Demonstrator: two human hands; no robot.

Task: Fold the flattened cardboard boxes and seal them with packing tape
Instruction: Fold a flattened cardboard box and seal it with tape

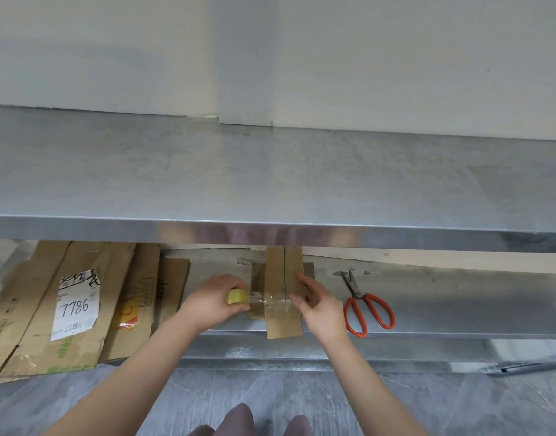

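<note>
A small folded cardboard box (pixel 278 278) lies on the lower metal shelf (pixel 443 297), its far end hidden under the upper shelf. My left hand (pixel 213 298) grips a yellow roll of clear packing tape (pixel 237 296) just left of the box. A strip of clear tape (pixel 270 300) runs from the roll across the box's near part. My right hand (pixel 317 302) holds the box's right side, thumb pressing the tape's end onto the cardboard.
Several flattened cardboard boxes (pixel 66 306) lie stacked at the left of the lower shelf, one with a white label reading 7786. Red-handled scissors (pixel 366 306) lie right of my right hand. The upper metal shelf (pixel 270 184) overhangs the work area.
</note>
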